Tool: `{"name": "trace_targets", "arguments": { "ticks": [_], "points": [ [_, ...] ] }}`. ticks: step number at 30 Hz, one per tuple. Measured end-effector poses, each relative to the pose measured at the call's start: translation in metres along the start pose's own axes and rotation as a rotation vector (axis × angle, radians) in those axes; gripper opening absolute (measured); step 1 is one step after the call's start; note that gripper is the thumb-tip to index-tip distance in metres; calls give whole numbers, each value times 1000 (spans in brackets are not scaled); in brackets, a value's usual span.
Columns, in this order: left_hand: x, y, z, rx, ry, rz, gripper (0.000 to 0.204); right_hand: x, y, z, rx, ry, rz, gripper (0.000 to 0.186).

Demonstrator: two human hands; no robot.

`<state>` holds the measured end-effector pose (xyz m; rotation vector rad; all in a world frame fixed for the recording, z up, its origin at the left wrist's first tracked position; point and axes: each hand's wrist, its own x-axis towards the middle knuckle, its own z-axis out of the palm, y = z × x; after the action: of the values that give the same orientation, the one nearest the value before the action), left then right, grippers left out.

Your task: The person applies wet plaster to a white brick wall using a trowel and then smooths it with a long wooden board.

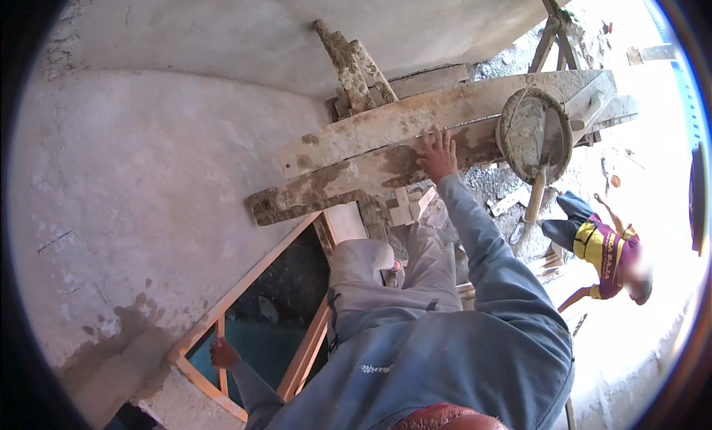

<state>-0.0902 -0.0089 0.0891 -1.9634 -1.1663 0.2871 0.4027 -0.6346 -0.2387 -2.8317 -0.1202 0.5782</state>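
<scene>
My right hand (439, 154) rests with fingers spread on a mortar-stained wooden plank (334, 178). A paler plank (334, 144) lies alongside it. A mortar-caked bucket (519, 130) with a tool handle (537, 193) over its rim sits at the right end of the planks. At the lower left my left hand (222, 354) is closed on the slim upright bar of an orange-brown wooden window frame (245, 274). My trousered legs are below the planks.
Plastered walls (126, 178) rise at left and top. Wooden trestle legs (556, 33) and mortar-caked timbers (348, 67) stand around the planks. Rubble (504, 185) lies below. A person (604, 248) in a maroon and yellow shirt is lower down at right.
</scene>
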Motion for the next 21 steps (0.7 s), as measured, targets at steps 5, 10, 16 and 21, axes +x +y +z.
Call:
{"name": "trace_targets", "arguments": {
  "ticks": [5, 10, 16, 21],
  "points": [
    [28, 15, -27, -5, -89, -6, 51, 16, 10, 20, -82, 37, 22, 68],
    [20, 35, -28, 132, -201, -133, 45, -66, -63, 42, 215, -233, -587, 24],
    [2, 20, -32, 141, -205, -209, 41, -234, -186, 175, 752, -790, -1119, 33],
    [8, 37, -22, 130, -189, -135, 42, -228, -200, 73, 660, -1356, -1045, 28]
  ]
}}
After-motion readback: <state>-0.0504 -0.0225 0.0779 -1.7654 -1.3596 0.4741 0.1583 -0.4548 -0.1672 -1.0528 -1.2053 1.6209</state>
